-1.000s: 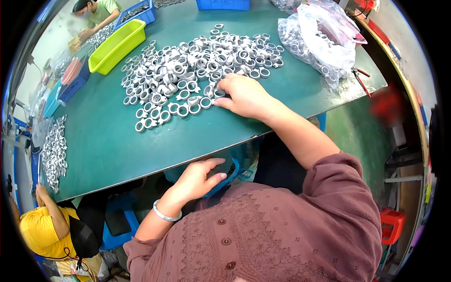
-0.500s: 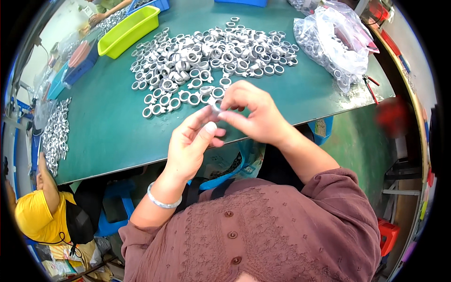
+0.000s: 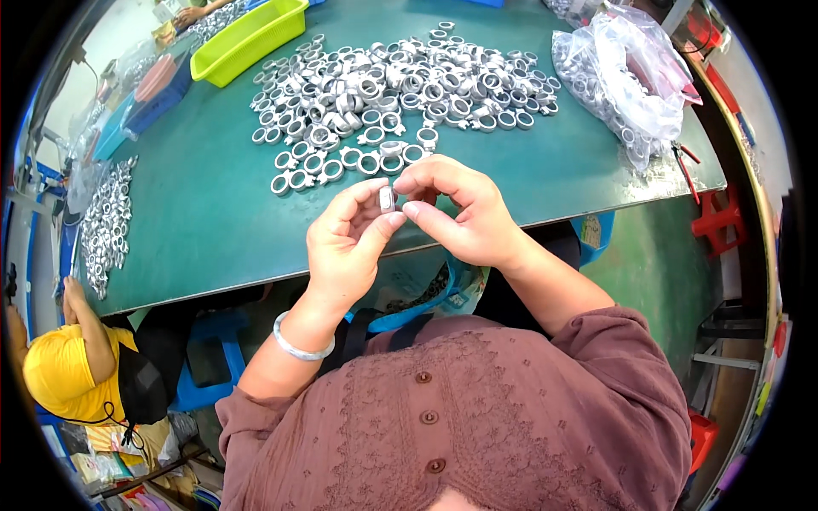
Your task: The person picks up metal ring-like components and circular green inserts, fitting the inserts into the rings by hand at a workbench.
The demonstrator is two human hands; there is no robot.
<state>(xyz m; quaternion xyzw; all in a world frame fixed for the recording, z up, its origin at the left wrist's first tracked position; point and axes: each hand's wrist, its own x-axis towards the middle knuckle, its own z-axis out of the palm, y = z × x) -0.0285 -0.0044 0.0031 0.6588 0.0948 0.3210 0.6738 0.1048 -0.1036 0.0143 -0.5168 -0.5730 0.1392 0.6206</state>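
Note:
Edge-on between the fingertips of both hands is a small silver-grey metal ring. My left hand pinches it between thumb and index finger, with the other fingers curled behind. At its right side, the thumb and index finger of my right hand close in a pinch; their exact contact is partly hidden. Just beyond my hands a big heap of similar metal rings with small lugs is spread over the green table. A few loose rings lie at its near edge.
A yellow-green basket stands at the far left. On the right are a clear plastic bag of rings and red-handled pliers. More rings lie near a person in yellow. A blue-rimmed container sits below the table edge.
The ring, blurred earlier, is now sharp and turned edge-on. My left thumb has come up against it, and my left fingers are drawn closer together. The whole view has shifted slightly.

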